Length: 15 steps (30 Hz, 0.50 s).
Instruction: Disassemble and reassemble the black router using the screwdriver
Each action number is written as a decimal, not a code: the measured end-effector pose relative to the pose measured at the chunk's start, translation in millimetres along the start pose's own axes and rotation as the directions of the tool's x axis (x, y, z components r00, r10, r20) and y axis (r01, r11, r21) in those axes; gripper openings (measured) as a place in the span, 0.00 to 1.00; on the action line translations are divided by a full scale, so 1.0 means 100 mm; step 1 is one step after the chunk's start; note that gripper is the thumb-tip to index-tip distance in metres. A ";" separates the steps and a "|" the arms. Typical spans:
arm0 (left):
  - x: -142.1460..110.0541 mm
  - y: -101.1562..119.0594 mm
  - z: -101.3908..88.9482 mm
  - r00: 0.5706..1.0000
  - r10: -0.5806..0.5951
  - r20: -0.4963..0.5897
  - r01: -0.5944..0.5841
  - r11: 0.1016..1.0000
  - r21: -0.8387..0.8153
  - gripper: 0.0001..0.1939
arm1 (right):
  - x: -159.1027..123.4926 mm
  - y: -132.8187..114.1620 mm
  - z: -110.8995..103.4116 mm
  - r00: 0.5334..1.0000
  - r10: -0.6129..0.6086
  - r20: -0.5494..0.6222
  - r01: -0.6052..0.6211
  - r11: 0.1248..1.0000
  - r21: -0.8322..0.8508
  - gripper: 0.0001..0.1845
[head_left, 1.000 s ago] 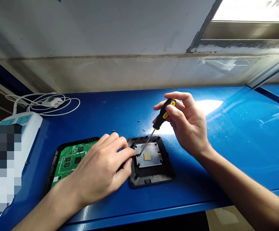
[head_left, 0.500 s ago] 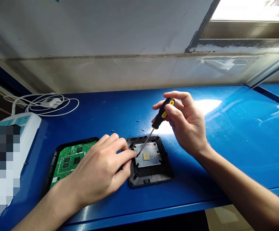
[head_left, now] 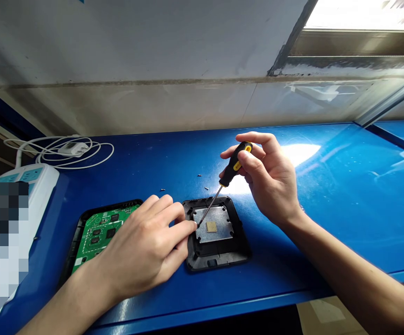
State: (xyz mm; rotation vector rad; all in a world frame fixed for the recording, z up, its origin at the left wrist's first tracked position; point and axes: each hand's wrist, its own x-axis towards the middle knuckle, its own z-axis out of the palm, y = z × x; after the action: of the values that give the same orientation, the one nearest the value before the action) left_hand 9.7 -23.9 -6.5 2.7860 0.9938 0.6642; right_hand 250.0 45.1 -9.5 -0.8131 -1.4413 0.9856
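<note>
My right hand (head_left: 269,181) grips a small screwdriver (head_left: 230,171) with a black and yellow handle, its thin shaft slanting down and left. The tip rests at the left edge of a grey metal plate (head_left: 218,229) with a small tan pad, set inside a square black plastic cover (head_left: 219,255) on the blue bench. My left hand (head_left: 146,246) lies beside the cover's left edge, fingers curled, its fingertips pinched together at the screwdriver tip. Whether they hold a screw there I cannot make out. To the left lies the other black half with a green circuit board (head_left: 99,234), partly hidden by my left hand.
A few tiny loose screws (head_left: 205,188) lie on the blue bench (head_left: 344,204) behind the cover. A white power strip (head_left: 30,186) and a coiled white cable with charger (head_left: 71,149) sit at the far left. The bench's front edge runs just below my forearms.
Hardly anything has moved. The view shifted slightly, and both hands stay at the cover with the screwdriver tip at the same spot.
</note>
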 end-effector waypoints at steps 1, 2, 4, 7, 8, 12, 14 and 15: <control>0.00 0.00 0.00 1.000 0.025 0.000 -0.025 0.999 0.022 0.14 | 0.00 0.00 0.00 1.000 -0.004 0.004 0.004 1.000 -0.004 0.11; -0.01 -0.01 0.01 0.999 0.045 0.003 -0.045 0.998 0.041 0.14 | 0.00 0.01 -0.01 1.000 -0.012 0.006 0.012 1.000 -0.003 0.11; -0.02 -0.01 0.01 0.998 0.066 0.012 -0.067 0.996 0.063 0.14 | 0.00 0.00 -0.01 0.999 -0.036 -0.002 0.036 0.999 0.010 0.11; -0.03 -0.01 0.02 0.998 0.063 0.022 -0.065 0.996 0.062 0.13 | -0.01 -0.02 0.01 0.996 -0.088 -0.028 0.089 0.996 0.022 0.10; -0.03 -0.01 0.02 0.998 0.061 0.027 -0.062 0.996 0.058 0.13 | -0.02 -0.03 0.01 0.994 -0.107 -0.033 0.108 0.994 0.019 0.10; -0.03 -0.01 0.03 0.998 0.049 0.036 -0.051 0.998 0.047 0.13 | -0.05 -0.06 0.04 0.985 -0.172 -0.017 0.172 0.985 0.005 0.11; -0.03 -0.01 0.03 0.998 0.046 0.035 -0.047 0.998 0.043 0.13 | -0.05 -0.06 0.04 0.983 -0.186 -0.009 0.186 0.983 0.005 0.11; -0.03 -0.01 0.04 0.998 0.045 0.036 -0.047 0.998 0.041 0.13 | -0.05 -0.06 0.04 0.982 -0.190 -0.007 0.190 0.982 0.003 0.11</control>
State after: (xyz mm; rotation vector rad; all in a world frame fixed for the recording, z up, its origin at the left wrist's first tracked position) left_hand 8.6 -24.3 -10.9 2.8547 0.9513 0.6049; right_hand 247.3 37.5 -6.4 -0.6616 -1.4810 0.8391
